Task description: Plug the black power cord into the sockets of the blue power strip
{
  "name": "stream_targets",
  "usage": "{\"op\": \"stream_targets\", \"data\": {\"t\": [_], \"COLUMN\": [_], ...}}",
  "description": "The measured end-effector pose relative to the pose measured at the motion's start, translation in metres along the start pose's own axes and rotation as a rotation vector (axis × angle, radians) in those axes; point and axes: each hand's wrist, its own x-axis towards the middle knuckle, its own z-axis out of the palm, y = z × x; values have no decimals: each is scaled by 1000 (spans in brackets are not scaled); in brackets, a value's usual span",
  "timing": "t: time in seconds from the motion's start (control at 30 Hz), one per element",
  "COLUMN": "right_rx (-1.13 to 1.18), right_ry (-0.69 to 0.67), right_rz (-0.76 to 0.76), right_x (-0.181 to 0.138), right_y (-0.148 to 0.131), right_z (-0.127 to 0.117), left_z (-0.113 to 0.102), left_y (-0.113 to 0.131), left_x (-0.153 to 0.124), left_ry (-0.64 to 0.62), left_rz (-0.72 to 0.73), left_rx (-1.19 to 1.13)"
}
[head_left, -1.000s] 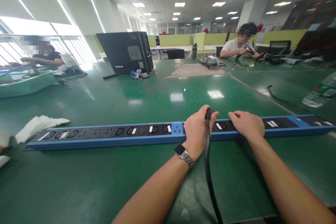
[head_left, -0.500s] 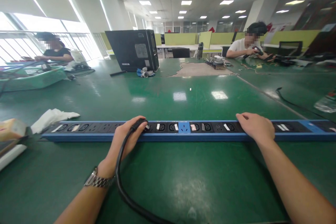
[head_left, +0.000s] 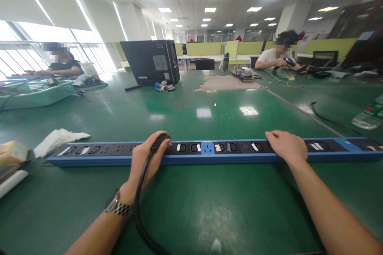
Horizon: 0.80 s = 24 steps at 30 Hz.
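A long blue-and-black power strip (head_left: 185,159) lies across the green table, its sockets facing up. My left hand (head_left: 146,159) is closed around a black power plug (head_left: 160,142) just over the strip left of the blue socket (head_left: 207,148). The plug is tilted, and its front end points to the right; whether it touches a socket cannot be told. From it a thick black cable (head_left: 137,207) hangs toward me. Farther right, my right hand (head_left: 287,145) is closed over the strip, gripping it; its fingertips are partly hidden.
Behind the strip stand a black computer case (head_left: 146,63) and gloves (head_left: 164,86). A green basket (head_left: 54,95) and crumpled white tissue (head_left: 58,141) are at left. A plastic bottle (head_left: 369,115) lies at right. Two people (head_left: 277,53) sit across the table.
The plug in my left hand has turned and shifted slightly right relative to the strip. My right hand stays on the strip. The view has tilted up slightly.
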Motion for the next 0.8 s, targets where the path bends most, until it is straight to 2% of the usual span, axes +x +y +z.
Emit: {"op": "stream_targets", "data": {"t": [0.07,0.17,0.23,0.4,0.5,0.67,0.73,0.8], "right_rx": [1,4,4,-1,-1,8,14,17], "right_ry": [4,24,29,20,7,4,0,-5], "right_rz": [0,-1,-1,4,26,25,23,25], "right_x": [0,0,0,0,0,-3,-4,-4], "right_y": [-1,0,1,1,-1,-4,-4,-4], "right_z": [0,1,2,2,0,-3,-4,-5], "left_z": [5,25,41,62,61,59,60,60], "left_y": [22,53,64,66,67,77,79,82], "left_x": [3,8,10,14,13,1,-1,2], "left_ry": [38,-154,-257,-341,-369,-317,-330,-299], "left_rz": [-27,99,138,210,299,390,393,322], "left_rx": [-70,-122,-134,-55,59,246,235,151]}}
